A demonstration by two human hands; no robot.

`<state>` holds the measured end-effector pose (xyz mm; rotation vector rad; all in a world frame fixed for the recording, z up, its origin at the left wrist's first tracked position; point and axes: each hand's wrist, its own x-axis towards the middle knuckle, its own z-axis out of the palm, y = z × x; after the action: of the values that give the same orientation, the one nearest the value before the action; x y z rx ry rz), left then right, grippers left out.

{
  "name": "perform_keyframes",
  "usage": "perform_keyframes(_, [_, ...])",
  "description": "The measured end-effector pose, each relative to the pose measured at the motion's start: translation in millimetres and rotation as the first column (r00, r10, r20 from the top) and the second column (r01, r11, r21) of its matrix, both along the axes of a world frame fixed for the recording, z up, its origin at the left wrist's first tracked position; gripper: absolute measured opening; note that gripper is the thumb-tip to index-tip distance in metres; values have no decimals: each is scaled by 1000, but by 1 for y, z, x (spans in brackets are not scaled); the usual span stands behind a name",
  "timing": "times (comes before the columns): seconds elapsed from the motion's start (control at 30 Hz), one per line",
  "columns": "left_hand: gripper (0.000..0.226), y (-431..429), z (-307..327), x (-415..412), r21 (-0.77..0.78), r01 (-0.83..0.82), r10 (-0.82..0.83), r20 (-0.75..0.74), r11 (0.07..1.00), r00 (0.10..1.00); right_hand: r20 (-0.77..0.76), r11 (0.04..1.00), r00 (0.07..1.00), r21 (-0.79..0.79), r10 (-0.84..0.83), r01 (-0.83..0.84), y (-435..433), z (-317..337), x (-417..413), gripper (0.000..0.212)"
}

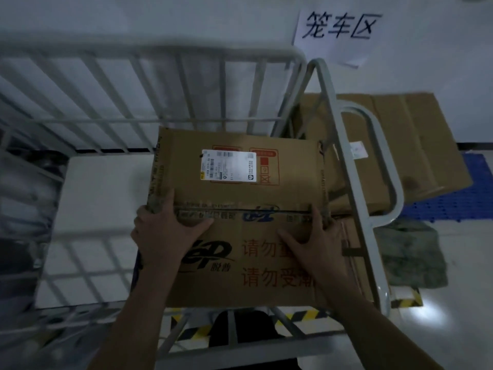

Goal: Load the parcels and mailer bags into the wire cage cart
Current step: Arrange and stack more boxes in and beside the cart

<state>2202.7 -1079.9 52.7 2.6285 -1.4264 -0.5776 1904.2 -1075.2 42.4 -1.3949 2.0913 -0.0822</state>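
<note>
Left hand [162,231] fingers [159,206] curl round parcel [293,177] at left edge, thumb on top. Right hand [314,241] fingers [317,217] hooked over right edge, thumb splayed flat on top. Both hands clamped on parcel. Parcel, white label [229,165] up, sits inside wire cage cart [333,116], against right wall, above white cart floor [101,188]. Second cardboard box [400,145] outside cart, right. Paper sign [338,30] on wall.

The print on the white label [229,165] is too tiny to read. The right hand [312,244] hides some red words [262,264] on the box [240,193]. The cart [88,232] looks blurry on its left side.
</note>
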Motion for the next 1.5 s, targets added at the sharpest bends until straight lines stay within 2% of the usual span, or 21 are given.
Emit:
perform_keyframes(0.07, [122, -7, -32, -4, 41, -1, 2, -30, 999, 1000, -22, 999, 999, 24, 23, -23, -2, -28, -5, 109])
perform_keyframes(0.2, [121, -11, -96, -5, 104, -92, 115, -250, 990, 961, -82, 995, 993, 58, 84, -80, -11, -90, -14, 109])
perform_keyframes(0.27, [121, -11, -127, -8, 124, -100, 133, -293, 987, 947, -137, 994, 986, 74, 94, -84, -12, -120, -18, 115])
perform_keyframes(0.4, [117, -10, -181, -17, 123, -53, 81, -236, 991, 968, -125, 992, 987, 94, 97, -85, -14, -174, -23, 127])
perform_keyframes(0.53, [123, -5, -221, -22, 170, -30, 66, -209, 985, 976, -91, 982, 987, 144, 133, -119, -23, -210, -30, 127])
perform_keyframes(0.67, [127, 5, -255, -32, 169, 56, -48, -53, 984, 997, -112, 967, 978, 204, 176, -151, -21, -248, -36, 129])
perform_keyframes(0.77, [129, 6, -280, -42, 204, 88, -83, -31, 975, 996, -120, 967, 979, 218, 163, -134, -16, -275, -42, 131])
perform_keyframes(1.07, [147, 17, -355, -50, 289, 135, -96, -145, 948, 985, -21, 945, 987, 291, 162, -149, -4, -340, -57, 131])
perform_keyframes(1.2, [151, 29, -384, -51, 274, 119, -60, -215, 954, 975, -7, 944, 987, 293, 163, -154, 1, -365, -60, 132])
perform_keyframes(1.5, [144, 58, -420, -31, 304, 242, -150, -298, 921, 943, -31, 919, 970, 329, 241, -218, 4, -394, -67, 136])
